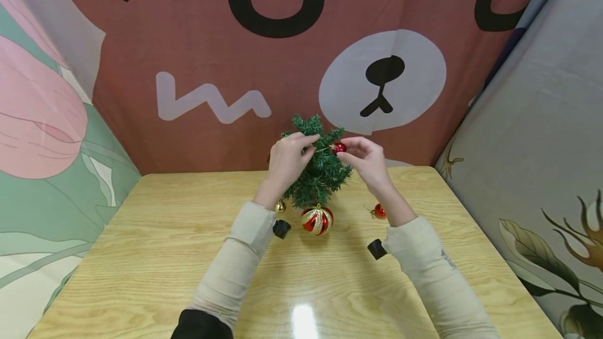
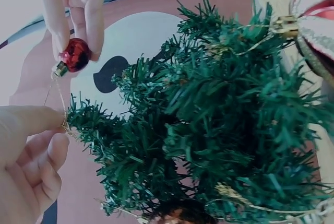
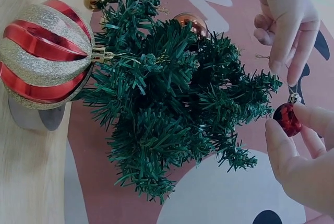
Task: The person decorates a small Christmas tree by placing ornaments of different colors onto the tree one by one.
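Note:
A small green artificial tree [image 1: 319, 169] stands on the wooden table [image 1: 165, 255] against the backdrop. My right hand [image 1: 343, 154] pinches a small red ball ornament [image 1: 339, 147] near the treetop; the left wrist view shows the same ball [image 2: 77, 54] between its fingertips [image 2: 91, 31]. My left hand [image 1: 311, 146] pinches the ball's thin gold hanging string [image 2: 61, 114] beside a branch tip. The string runs taut between the two hands. In the right wrist view the red ball [image 3: 287, 118] hangs just right of the tree [image 3: 167, 114].
A large red-and-gold striped ornament [image 1: 317, 219] hangs low at the tree's front, with a small gold ball [image 1: 280, 206] to its left. Another small red ball [image 1: 379, 211] lies on the table by my right wrist. A copper ball [image 3: 190, 23] sits among the branches.

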{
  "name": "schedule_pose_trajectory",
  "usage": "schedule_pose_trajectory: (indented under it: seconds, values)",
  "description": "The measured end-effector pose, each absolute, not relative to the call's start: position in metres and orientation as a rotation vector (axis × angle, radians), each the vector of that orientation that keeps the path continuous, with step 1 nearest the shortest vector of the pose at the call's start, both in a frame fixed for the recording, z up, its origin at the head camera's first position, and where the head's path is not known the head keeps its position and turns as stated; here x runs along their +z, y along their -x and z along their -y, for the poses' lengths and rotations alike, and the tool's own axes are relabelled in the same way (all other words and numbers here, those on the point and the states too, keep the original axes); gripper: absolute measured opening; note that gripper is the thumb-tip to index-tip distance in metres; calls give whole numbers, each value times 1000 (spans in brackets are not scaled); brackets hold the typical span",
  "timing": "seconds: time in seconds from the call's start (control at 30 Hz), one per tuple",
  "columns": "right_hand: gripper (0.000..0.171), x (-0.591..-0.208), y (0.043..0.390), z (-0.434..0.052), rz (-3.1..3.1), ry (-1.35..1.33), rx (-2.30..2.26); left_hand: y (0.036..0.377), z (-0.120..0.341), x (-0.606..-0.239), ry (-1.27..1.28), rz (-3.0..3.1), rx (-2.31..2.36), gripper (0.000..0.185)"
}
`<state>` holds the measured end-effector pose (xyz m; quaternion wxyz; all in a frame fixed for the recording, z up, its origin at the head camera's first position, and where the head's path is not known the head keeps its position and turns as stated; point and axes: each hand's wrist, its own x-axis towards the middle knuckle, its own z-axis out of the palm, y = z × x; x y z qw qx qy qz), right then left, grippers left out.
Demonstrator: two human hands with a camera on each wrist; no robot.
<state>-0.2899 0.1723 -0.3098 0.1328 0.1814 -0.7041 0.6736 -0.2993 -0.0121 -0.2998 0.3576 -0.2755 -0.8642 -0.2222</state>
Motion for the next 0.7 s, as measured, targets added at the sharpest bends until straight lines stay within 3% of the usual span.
schedule_pose_trajectory:
  seconds: [0.7]
  values:
    - [30, -314, 303, -167, 2113, -404, 2037, 308, 4, -291, 635, 2399, -426, 24]
